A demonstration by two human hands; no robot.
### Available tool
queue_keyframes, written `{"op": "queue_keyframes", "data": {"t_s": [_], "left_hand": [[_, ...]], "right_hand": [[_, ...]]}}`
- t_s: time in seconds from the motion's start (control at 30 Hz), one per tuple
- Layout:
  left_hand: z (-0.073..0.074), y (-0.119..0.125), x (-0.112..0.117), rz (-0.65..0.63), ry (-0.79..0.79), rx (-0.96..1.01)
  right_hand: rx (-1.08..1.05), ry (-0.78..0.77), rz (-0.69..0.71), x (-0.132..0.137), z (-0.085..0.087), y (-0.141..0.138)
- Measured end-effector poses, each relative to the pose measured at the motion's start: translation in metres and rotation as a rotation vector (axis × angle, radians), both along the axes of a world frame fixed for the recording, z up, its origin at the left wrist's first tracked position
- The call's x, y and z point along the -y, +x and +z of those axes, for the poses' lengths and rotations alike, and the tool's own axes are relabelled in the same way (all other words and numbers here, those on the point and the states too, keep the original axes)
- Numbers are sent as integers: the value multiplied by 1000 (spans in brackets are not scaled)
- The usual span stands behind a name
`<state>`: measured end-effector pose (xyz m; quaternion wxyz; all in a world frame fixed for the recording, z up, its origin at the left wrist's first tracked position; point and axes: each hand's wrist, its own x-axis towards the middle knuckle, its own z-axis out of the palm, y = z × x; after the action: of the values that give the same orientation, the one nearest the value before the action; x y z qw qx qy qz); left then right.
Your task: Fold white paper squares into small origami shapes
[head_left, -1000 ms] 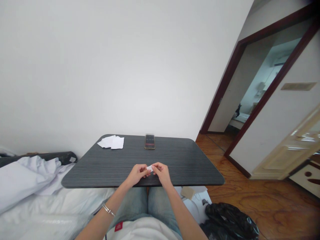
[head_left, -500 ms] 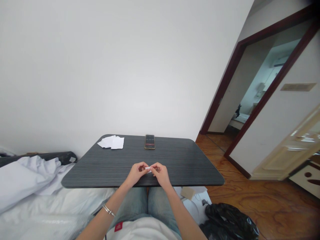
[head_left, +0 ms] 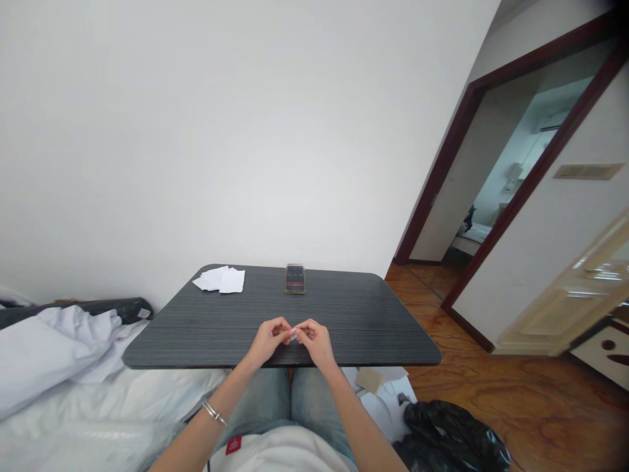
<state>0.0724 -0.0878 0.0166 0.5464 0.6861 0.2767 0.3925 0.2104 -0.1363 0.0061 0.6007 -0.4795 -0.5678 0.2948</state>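
Note:
Near the front edge of the dark table [head_left: 363, 328], my left hand [head_left: 270, 337] and my right hand [head_left: 315, 341] meet fingertip to fingertip. Between them they pinch a small white piece of paper [head_left: 293, 334], mostly covered by the fingers. Both hands are closed on it, thumbs and forefingers pressed together. Farther back on the left of the table lie several sheets of white paper [head_left: 230, 280], overlapping in a loose pile. A phone [head_left: 295, 279] with a dark screen lies at the back middle.
A white wall [head_left: 295, 131] rises behind the table. White bedding [head_left: 54, 341] lies to the left. On the wooden floor at right are a black plastic bag [head_left: 447, 432] and some white and tan papers [head_left: 369, 379]. A doorway [head_left: 472, 183] stands beyond.
Less of the white paper shows between my fingertips now, and my fingers have drawn slightly closer together. The pile and the phone are in place.

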Motion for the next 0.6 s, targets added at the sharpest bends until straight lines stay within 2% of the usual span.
{"op": "queue_keyframes", "data": {"t_s": [0.43,0.6], "left_hand": [[6,0,1,-34,-28,26],[6,0,3,11,14,8]], "right_hand": [[-57,12,20,2,3,-1],[-68,-27,8,2,0,-1]]}}
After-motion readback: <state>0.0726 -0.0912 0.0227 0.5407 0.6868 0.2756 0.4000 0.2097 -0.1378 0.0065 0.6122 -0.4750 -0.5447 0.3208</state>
